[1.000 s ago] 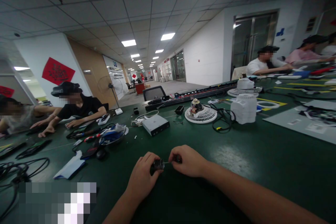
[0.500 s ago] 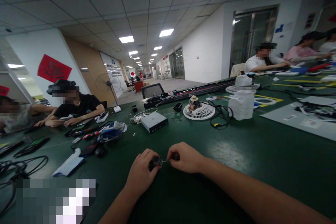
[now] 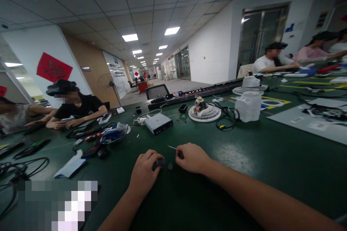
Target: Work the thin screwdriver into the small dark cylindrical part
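Note:
Between the thumb and fingers of my left hand [image 3: 145, 169] is a small dark cylindrical part [image 3: 160, 161]. My right hand [image 3: 192, 158] is closed around a thin metal rod [image 3: 171, 147], whose tip sticks out to the left. A dark piece [image 3: 181, 155] shows inside that same hand; whether it belongs to the rod cannot be made out. In the gap between both hands is a small round piece [image 3: 170, 166], blurred, touching neither hand. Both hands are low over the green table [image 3: 195, 205], and the rod is apart from the cylinder.
Beyond my hands lie a grey optical drive [image 3: 158, 124], a white fan grille with a motor [image 3: 204, 111], a white plastic housing [image 3: 248, 106] and a black cable [image 3: 227, 121]. At left are a blue cloth [image 3: 114, 133] and tangled cables [image 3: 23, 168]. Other people sit around the table.
The rod's tip has come away from the cylindrical part and now points up-left. My hands have moved slightly apart. A small round piece now shows between them.

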Tool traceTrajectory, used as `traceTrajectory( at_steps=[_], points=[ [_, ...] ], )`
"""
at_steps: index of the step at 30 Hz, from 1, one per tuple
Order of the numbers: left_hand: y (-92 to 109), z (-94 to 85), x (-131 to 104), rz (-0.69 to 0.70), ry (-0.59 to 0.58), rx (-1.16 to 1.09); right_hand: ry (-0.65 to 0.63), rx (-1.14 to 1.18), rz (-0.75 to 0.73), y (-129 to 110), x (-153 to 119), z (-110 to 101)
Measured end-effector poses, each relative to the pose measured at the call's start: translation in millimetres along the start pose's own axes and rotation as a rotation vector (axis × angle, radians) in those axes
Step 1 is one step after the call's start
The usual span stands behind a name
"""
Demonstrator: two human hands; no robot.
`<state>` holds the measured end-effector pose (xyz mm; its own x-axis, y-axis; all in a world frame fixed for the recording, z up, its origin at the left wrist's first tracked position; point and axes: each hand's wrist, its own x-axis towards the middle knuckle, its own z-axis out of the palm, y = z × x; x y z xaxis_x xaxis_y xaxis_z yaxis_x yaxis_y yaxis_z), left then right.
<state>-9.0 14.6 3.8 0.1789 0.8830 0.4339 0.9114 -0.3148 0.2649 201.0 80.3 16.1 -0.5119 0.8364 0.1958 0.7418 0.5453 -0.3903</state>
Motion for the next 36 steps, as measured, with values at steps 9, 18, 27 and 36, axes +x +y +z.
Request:
traceTrajectory(
  at_steps=[9, 18, 27, 36],
  points=[
    [-5.0, 0.0, 1.2, -0.143, -0.01, 0.022, -0.058, 0.153, -0.038, -9.1, 1.0, 8.8],
    [1.2, -2.2, 1.1, -0.082, -0.038, -0.141, 0.021, 0.349, -0.064, -5.5, 1.2, 6.4],
    [10.3, -2.8, -3.0, 0.026, -0.023, -0.217, 0.093, 0.631, -0.329, -4.2, 1.9, 10.8],
    [3.8, 2.6, -5.1, 0.069, 0.094, -0.236, 0.157, 0.494, -0.521, 1.4, -2.3, 12.8]
  ],
)
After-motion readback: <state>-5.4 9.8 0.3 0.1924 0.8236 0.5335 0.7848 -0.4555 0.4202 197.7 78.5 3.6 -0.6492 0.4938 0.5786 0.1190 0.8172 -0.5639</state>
